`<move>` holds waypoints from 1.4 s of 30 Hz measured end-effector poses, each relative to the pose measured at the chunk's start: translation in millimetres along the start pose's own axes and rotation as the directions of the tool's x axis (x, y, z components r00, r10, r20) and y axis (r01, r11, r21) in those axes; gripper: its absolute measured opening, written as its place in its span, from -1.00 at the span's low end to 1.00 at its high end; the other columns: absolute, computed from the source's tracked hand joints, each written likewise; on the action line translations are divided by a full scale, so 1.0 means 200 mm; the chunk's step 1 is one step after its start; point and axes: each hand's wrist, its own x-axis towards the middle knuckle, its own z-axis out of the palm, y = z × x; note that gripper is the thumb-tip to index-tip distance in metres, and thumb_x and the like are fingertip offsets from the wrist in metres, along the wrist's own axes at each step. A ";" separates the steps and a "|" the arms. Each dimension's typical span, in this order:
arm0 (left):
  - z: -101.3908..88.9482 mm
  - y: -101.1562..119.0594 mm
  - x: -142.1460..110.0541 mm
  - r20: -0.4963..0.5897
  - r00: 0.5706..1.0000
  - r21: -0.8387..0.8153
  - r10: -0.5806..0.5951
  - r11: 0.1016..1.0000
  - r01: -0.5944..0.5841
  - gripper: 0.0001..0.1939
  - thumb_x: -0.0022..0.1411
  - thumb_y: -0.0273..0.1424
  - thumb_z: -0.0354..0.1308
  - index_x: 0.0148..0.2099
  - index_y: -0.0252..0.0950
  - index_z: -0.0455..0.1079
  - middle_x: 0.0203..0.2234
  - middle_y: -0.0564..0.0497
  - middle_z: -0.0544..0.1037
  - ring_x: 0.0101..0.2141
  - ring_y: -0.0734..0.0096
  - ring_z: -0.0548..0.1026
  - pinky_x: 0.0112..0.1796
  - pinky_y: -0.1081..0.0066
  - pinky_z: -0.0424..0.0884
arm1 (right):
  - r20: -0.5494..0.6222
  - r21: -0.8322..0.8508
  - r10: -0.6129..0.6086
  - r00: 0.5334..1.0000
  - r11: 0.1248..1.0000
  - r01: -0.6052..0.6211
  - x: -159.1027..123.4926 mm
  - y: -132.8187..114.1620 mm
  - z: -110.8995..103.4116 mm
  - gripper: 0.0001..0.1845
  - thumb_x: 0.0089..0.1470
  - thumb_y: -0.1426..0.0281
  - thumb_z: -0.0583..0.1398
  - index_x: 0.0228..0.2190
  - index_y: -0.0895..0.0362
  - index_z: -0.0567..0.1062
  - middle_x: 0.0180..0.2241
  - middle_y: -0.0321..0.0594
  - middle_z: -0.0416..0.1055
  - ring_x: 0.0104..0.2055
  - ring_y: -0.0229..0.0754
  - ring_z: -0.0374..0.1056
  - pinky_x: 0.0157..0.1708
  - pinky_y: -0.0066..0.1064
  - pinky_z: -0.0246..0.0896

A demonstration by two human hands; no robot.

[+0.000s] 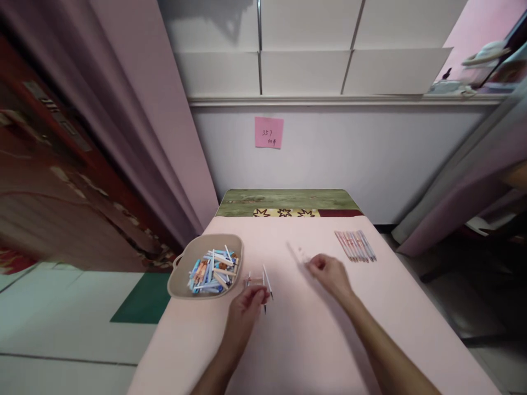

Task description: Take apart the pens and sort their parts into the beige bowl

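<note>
Right hand (327,271) out over the middle-right of the table (284,198), thumb and fingertips together, grip clamped on the near end of a pale pen (301,257). Pen slants up and left from the fingers, motion-blurred, fine detail unreadable.

Left hand (247,307) lower and further left, near the basket's right side. Fingers drawn together at a small group of slender pen parts: a white refill (268,282) with dark tip just beside the fingertips, a clear piece (256,281) just beyond the fingers, another dark tip poking out below them. Cannot tell whether the left grip is clamped on any of these or just over them.

Beige basket (186,263) on the left edge of the table, small loop handle facing outward, loose heap of pens (214,271) inside: blue, white, cream, some orange-brown bits.

Row of slim pens (355,246) on the right side, lying side by side, slanted, dark ends toward the person, well apart from the basket.

Pink cover (304,345) over most of the table; green wood-look end bare at the back. Pink sticky note (269,133) on the wall, handwritten "357".
</note>
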 end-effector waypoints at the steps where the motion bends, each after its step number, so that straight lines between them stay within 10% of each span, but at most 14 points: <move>1: 0.03 0.01 0.01 0.036 0.995 -0.148 -0.090 0.984 0.095 -0.61 0.11 -0.12 0.15 -0.13 -0.29 0.48 -0.29 -0.13 0.60 -0.23 0.21 0.54 -0.19 0.25 0.40 | 0.132 0.297 -0.023 0.991 0.955 -0.017 -0.09 -0.04 0.08 -0.69 -0.05 0.13 0.19 -0.48 0.13 0.48 -0.51 -0.17 0.51 -0.46 -0.16 0.41 -0.46 -0.41 0.23; 3: 0.09 0.01 0.04 0.117 0.976 -0.347 -0.186 0.913 0.215 -0.57 0.05 -0.13 0.22 -0.10 -0.30 0.47 -0.24 -0.17 0.60 -0.18 0.21 0.53 -0.16 0.28 0.37 | 0.400 0.651 -0.080 0.913 0.726 -0.222 -0.25 -0.11 0.21 -0.62 -0.11 0.07 0.24 -0.47 0.15 0.42 -0.53 -0.21 0.48 -0.52 -0.20 0.38 -0.53 -0.44 0.20; 7: 0.12 0.02 0.08 0.224 0.951 -0.536 -0.215 0.788 0.304 -0.69 -0.04 -0.23 0.33 -0.29 -0.35 0.49 -0.39 -0.12 0.60 -0.34 0.31 0.54 -0.24 0.34 0.38 | 0.567 0.791 -0.172 0.805 0.385 -0.475 -0.40 -0.18 0.32 -0.58 -0.09 0.08 0.29 -0.32 0.14 0.42 -0.56 -0.38 0.34 -0.62 -0.39 0.20 -0.56 -0.52 0.08; 13: 0.09 0.03 0.09 0.325 0.901 -0.631 -0.287 0.644 0.433 -0.71 0.02 -0.36 0.32 -0.18 -0.35 0.48 -0.32 -0.14 0.61 -0.34 0.37 0.53 -0.35 0.44 0.39 | 0.712 0.702 -0.290 0.640 0.253 -0.666 -0.41 -0.18 0.33 -0.56 -0.03 0.02 0.22 -0.38 0.18 0.44 -0.59 -0.43 0.17 -0.66 -0.44 0.05 -0.59 -0.51 -0.01; 20: 0.08 0.01 0.11 0.164 0.951 -0.668 -0.263 0.679 0.303 -0.79 -0.13 -0.46 0.39 -0.37 -0.39 0.49 -0.49 -0.01 0.58 -0.37 0.40 0.53 -0.37 0.48 0.40 | 0.404 0.750 -0.121 0.907 0.611 -0.253 -0.42 -0.20 0.40 -0.53 -0.25 0.07 0.36 -0.60 0.16 0.33 -0.70 -0.44 0.20 -0.65 -0.39 0.11 -0.61 -0.53 -0.04; 26: 0.10 0.02 0.13 0.208 0.928 -0.627 -0.308 0.686 0.368 -0.76 -0.08 -0.42 0.37 -0.32 -0.38 0.48 -0.45 -0.06 0.59 -0.43 0.44 0.52 -0.48 0.52 0.36 | 0.602 0.739 -0.049 0.797 0.413 -0.533 -0.43 -0.22 0.41 -0.44 -0.02 -0.12 0.09 -0.43 0.17 0.38 -0.67 -0.40 0.26 -0.73 -0.40 0.11 -0.71 -0.54 -0.06; 31: 0.11 0.03 0.14 0.094 0.953 -0.670 -0.287 0.690 0.274 -0.75 -0.16 -0.46 0.41 -0.35 -0.38 0.49 -0.45 0.01 0.57 -0.32 0.41 0.53 -0.35 0.53 0.38 | 0.389 0.782 0.025 0.921 0.519 -0.345 -0.42 -0.20 0.42 -0.53 -0.26 0.10 0.38 -0.49 0.17 0.35 -0.61 -0.38 0.34 -0.63 -0.38 0.24 -0.66 -0.59 0.03; 36: 0.11 0.03 0.15 0.059 0.958 -0.669 -0.281 0.701 0.247 -0.76 -0.14 -0.46 0.40 -0.35 -0.36 0.49 -0.41 0.00 0.56 -0.31 0.39 0.54 -0.36 0.52 0.37 | 0.525 0.769 0.017 0.851 0.420 -0.482 -0.42 -0.20 0.44 -0.47 -0.03 -0.08 0.15 -0.42 0.19 0.40 -0.70 -0.43 0.23 -0.77 -0.43 0.05 -0.78 -0.57 -0.19; 42: 0.12 0.03 0.15 0.020 0.966 -0.678 -0.258 0.706 0.203 -0.74 -0.15 -0.47 0.40 -0.33 -0.37 0.48 -0.44 0.01 0.56 -0.33 0.39 0.54 -0.27 0.46 0.39 | 0.405 0.835 0.018 0.914 0.399 -0.378 -0.42 -0.19 0.43 -0.53 -0.25 0.13 0.39 -0.40 0.13 0.36 -0.55 -0.39 0.36 -0.59 -0.38 0.26 -0.64 -0.58 0.09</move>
